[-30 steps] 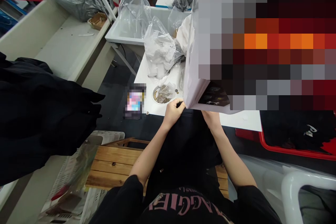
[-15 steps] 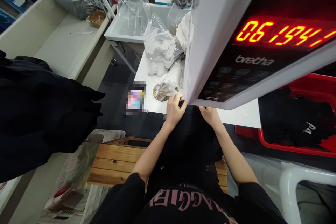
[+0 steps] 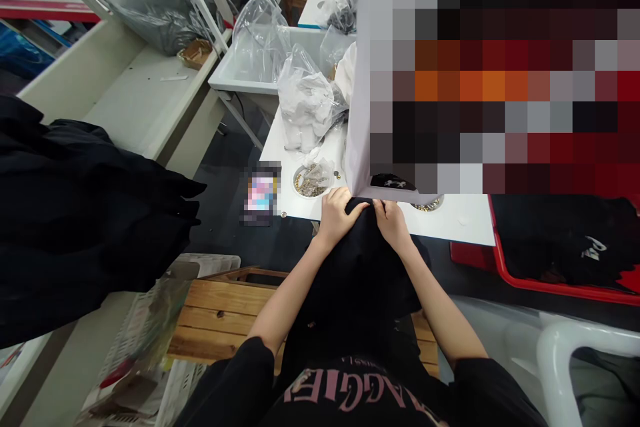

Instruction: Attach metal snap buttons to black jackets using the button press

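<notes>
Black cloth [image 3: 361, 227] hangs from both hands at the front edge of the white table [image 3: 475, 221], and its lower part merges with the dark clothing in my lap. My left hand [image 3: 338, 217] pinches the cloth's upper edge, thumb pointing inward. Close beside it, my right hand [image 3: 391, 221] grips the same edge with thumb and fingers. Both hands are just under the white machine housing [image 3: 356, 147], which hides what lies beyond the cloth's edge. Left of my left hand, a round well [image 3: 310, 181] holds small metal pieces and a clear bag.
Another well of metal pieces [image 3: 427, 205] shows right of my hands. Clear bags with white contents [image 3: 305, 103] lie behind. A red bin [image 3: 550, 290] with black garments stands right; black fabric [image 3: 75, 227] hangs left. A wooden bench [image 3: 220, 320] is beneath me.
My right hand has come out from under the housing and moved closer to my left. The thumbs now point toward each other on the cloth. The view has shifted slightly, revealing the right-hand well.
</notes>
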`<state>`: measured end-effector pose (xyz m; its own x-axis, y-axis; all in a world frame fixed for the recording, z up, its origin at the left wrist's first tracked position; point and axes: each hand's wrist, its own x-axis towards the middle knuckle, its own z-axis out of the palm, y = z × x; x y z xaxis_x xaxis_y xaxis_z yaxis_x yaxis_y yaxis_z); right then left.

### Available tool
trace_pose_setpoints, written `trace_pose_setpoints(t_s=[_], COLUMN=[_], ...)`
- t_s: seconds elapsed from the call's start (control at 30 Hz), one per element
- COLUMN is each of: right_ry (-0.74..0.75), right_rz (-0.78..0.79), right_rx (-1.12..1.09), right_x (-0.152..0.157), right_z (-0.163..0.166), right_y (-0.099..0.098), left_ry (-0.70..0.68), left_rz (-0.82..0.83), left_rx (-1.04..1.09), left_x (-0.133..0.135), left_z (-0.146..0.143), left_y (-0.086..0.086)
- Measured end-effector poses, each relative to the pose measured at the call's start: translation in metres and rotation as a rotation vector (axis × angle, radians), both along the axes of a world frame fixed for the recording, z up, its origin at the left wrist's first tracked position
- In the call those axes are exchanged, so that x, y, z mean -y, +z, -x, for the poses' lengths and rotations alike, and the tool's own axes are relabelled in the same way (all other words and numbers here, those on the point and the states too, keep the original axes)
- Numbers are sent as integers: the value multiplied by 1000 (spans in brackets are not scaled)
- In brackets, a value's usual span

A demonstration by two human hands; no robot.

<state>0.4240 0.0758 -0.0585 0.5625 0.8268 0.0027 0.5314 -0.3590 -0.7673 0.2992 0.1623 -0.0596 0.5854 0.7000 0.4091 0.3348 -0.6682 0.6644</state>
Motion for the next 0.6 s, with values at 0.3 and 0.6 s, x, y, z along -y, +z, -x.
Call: trace_pose_setpoints(t_s=[0.3, 0.6], right_ry=[-31, 4], right_rz=[-140, -204], right_rx=[-144, -168], right_x=[1, 0], right_z=[4, 4], right_y=[-2, -5], left_ry=[-64, -116], left_rz=[47, 68], left_rx=[146, 242], left_x=[2, -1], left_z=[-2, -2], left_y=[-12, -16])
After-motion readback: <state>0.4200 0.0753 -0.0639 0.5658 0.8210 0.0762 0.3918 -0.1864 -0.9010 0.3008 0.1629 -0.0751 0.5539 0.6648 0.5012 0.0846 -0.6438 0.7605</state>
